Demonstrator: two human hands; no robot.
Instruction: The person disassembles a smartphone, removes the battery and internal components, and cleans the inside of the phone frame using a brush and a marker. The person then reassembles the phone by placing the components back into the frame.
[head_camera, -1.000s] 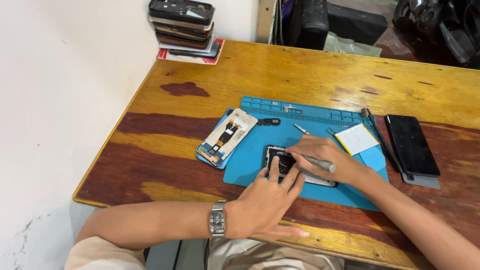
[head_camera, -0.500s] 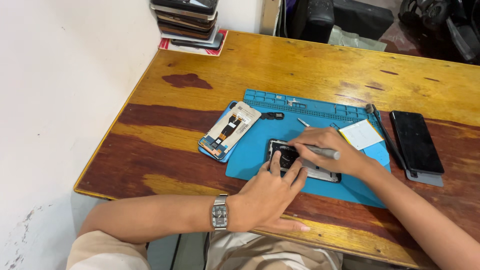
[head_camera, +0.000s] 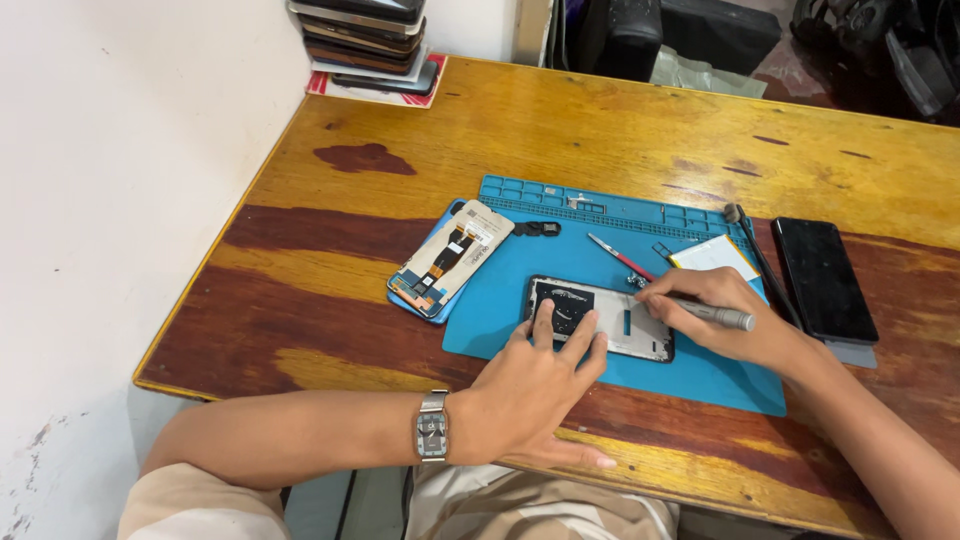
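Opened white-and-black phone body (head_camera: 620, 325) lies flat on blue rubber repair mat (head_camera: 700, 375), mid wooden table (head_camera: 560, 130). L hand (head_camera: 535, 395): fingers spread, pressing phone's left end, not closed on anything. R hand (head_camera: 725, 315), just right of phone, grip closed on slim grey metal screwdriver (head_camera: 715, 315), tip at phone's right edge. Detached phone screen (head_camera: 450, 257) well left.

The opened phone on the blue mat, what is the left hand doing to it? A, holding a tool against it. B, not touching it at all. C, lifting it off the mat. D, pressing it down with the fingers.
D: the left hand has its fingers spread flat on the near end of the opened phone, which lies on the blue mat, while the right hand holds the slim metal tool.
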